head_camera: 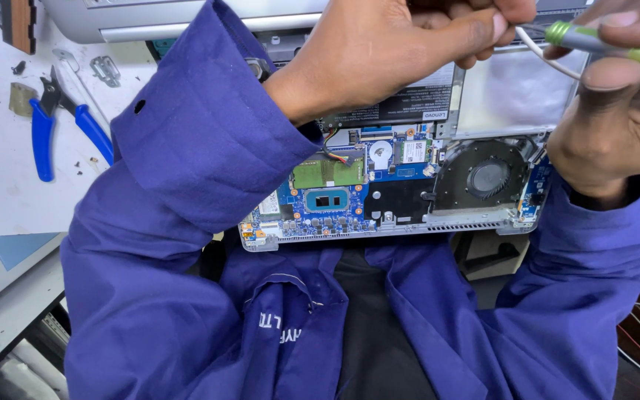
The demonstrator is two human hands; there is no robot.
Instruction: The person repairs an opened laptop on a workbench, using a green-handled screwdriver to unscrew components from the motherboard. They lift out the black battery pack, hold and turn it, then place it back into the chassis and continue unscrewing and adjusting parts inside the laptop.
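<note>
Two hands over the open laptop [409, 185]: left hand [401, 44] pinches a limp white cable [550, 59]; right hand [616, 126] clasps a slim, stiff green screwdriver [594, 41].

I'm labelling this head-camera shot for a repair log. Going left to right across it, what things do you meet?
Blue-handled pliers on the white bench → blue sleeve of the left arm → green circuit board in the opened laptop → left hand → round black fan → green-handled tool gripped by the right hand.
</note>
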